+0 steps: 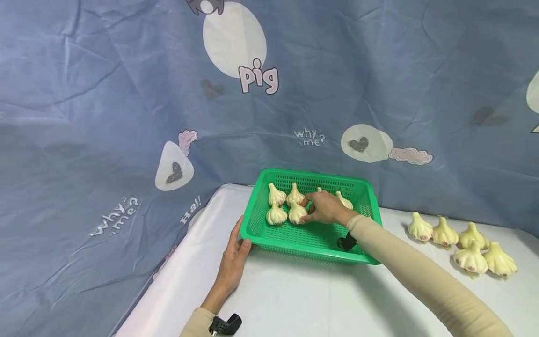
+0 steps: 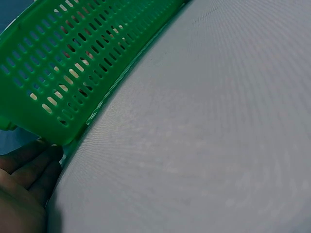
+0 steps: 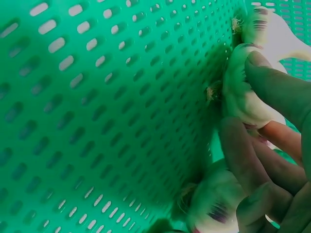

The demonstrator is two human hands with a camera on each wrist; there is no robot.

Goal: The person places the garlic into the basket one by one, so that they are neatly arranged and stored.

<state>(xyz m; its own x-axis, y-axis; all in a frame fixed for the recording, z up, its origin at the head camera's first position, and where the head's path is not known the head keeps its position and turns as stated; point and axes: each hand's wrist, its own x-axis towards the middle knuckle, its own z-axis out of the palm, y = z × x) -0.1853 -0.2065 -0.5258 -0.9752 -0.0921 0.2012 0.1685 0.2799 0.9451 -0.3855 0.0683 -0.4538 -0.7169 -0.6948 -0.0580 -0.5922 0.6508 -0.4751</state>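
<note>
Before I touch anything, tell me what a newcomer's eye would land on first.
Likely the bright green basket at the table's back, where the right hand pinches a garlic bulb and the left hand touches the near left corner. Next, five loose bulbs to its right, then the "pig" lettering on the blue cloth behind.

Inside the green basket [image 1: 309,251], the right hand [image 1: 326,207] mostly hides one garlic bulb [image 1: 319,189]; beside the basket in the left wrist view, the edge crops the left hand [image 2: 22,191].
</note>
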